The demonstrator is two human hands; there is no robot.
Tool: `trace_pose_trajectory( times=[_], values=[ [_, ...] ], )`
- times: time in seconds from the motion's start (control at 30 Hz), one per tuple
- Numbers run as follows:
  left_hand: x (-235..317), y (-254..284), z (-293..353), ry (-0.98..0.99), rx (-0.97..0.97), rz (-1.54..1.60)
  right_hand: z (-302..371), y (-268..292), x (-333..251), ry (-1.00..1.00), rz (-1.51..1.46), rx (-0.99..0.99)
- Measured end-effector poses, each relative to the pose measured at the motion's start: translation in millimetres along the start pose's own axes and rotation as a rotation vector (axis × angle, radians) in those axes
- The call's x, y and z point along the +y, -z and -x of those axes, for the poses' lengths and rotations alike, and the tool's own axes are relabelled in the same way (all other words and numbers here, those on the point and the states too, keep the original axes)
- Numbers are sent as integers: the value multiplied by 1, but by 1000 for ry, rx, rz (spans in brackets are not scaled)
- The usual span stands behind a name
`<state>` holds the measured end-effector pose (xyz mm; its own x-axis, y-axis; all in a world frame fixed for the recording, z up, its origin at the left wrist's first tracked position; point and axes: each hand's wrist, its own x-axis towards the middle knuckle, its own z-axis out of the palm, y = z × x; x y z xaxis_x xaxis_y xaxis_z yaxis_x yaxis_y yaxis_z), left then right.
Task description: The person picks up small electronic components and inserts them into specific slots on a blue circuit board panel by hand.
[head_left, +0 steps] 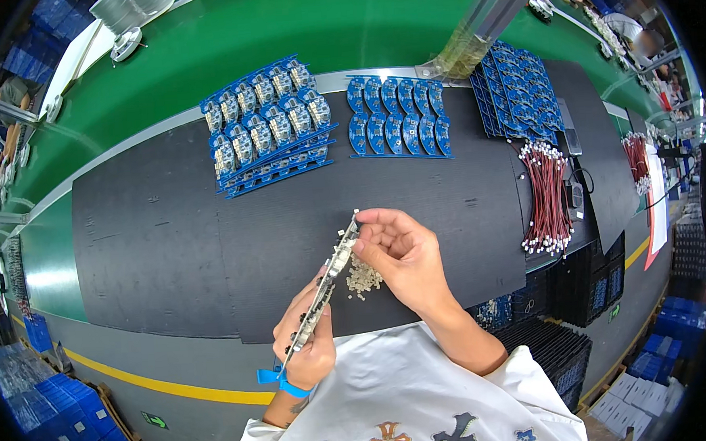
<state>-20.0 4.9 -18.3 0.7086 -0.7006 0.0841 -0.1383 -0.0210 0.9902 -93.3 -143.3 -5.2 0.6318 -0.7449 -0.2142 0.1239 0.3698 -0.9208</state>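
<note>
A circuit board panel (322, 289) is held tilted and nearly edge-on in front of me, with small pale parts along it. My left hand (305, 336) grips its lower end, a blue band around the wrist. At the upper end, the thumb and index fingertip of my right hand (403, 254) close on the panel's edge. Whether a tiny part is also between them is too small to make out. Just behind the panel, a loose pile of small cream connectors (363, 278) lies on the black mat (168, 240), partly hidden by the panel and my right hand.
Stacked blue board panels with pale parts (262, 125) lie at the back left. A flat blue panel (398, 117) is beside them. More blue panels (516, 89) lean near a metal post (490, 18). Bundled red wires (545, 196) and black crates (538, 342) are at right.
</note>
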Motion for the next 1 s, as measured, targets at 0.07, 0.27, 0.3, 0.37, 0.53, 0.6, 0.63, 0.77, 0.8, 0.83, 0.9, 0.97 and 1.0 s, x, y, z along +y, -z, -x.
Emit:
trace_pose_trajectory(
  times=[0.07,0.27,0.3,0.37,0.53,0.6,0.63,0.77,0.8,0.83,0.9,0.97,1.0],
  values=[
    [9,-2,-7,-30,-21,-59,3,1,0,15,46,2],
    [-2,-3,-4,-113,20,-122,4,-10,-11,40,-139,-10],
    [2,-3,-6,-150,6,-156,3,-9,-10,39,-140,-10],
    [2,-3,-7,-147,7,-152,2,-6,-11,-11,-174,-53],
    [0,-3,-7,-116,17,-144,1,-4,-12,-26,-171,-53],
    [0,-4,-8,-125,35,-91,0,-5,-12,-6,-169,-17],
    [2,-4,-7,-125,37,-93,-1,-6,-12,1,-164,-26],
    [5,-3,-10,-145,15,-102,0,-5,-14,8,-70,-33],
    [6,-2,-12,-148,-12,-133,1,-5,-14,8,-69,-33],
    [8,-2,-14,-148,-14,-131,2,-5,-14,17,-63,-19],
    [10,-2,-16,-151,-97,-93,2,-3,-14,27,-55,-4],
    [9,-2,-14,-118,-88,-92,3,-3,-14,48,-39,-18],
    [8,-2,-13,-85,-80,-90,3,-3,-14,48,-40,-18]
  ],
)
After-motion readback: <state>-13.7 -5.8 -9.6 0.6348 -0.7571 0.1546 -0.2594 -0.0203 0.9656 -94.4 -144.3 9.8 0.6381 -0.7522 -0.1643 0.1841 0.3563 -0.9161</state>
